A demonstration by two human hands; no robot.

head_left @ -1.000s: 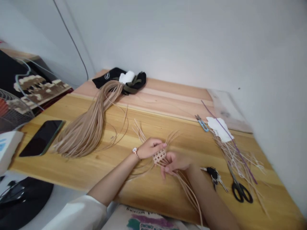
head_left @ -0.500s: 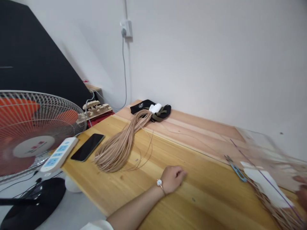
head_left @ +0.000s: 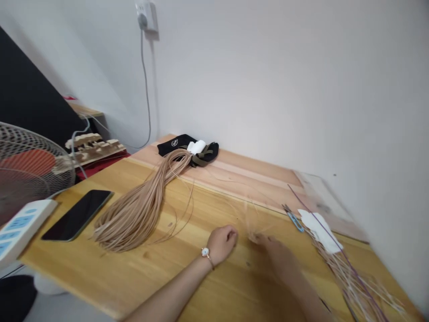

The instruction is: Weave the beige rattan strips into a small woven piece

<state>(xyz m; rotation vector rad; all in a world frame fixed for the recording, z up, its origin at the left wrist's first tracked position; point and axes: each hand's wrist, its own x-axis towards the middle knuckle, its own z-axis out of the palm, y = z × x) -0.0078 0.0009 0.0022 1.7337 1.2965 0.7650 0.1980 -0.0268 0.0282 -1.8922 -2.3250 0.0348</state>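
Observation:
My left hand (head_left: 221,245), with a thin watch at the wrist, rests on the wooden table (head_left: 234,290) with its fingers curled in and nothing seen in them. To its right is my right hand (head_left: 276,257), smeared by motion, its fingertips pinched on thin pale strands (head_left: 252,235) that blur above the table. A thick bundle of long tan strands (head_left: 144,208) lies left of my hands, its far end wrapped in white (head_left: 197,146). Right of my hands lie blue-handled thread snips (head_left: 295,222) and a second bundle of loose strands (head_left: 348,277) with a white wrap (head_left: 321,232).
A black phone (head_left: 78,214) and a white power strip (head_left: 27,228) lie at the left edge, near a fan (head_left: 30,170). A black pouch (head_left: 174,144) sits at the back by the wall. A purple stick (head_left: 335,241) crosses the right bundle.
My right hand has come from the far right edge to beside my left hand, carrying the thin strands. The view has turned to the right; my left hand stays on the table.

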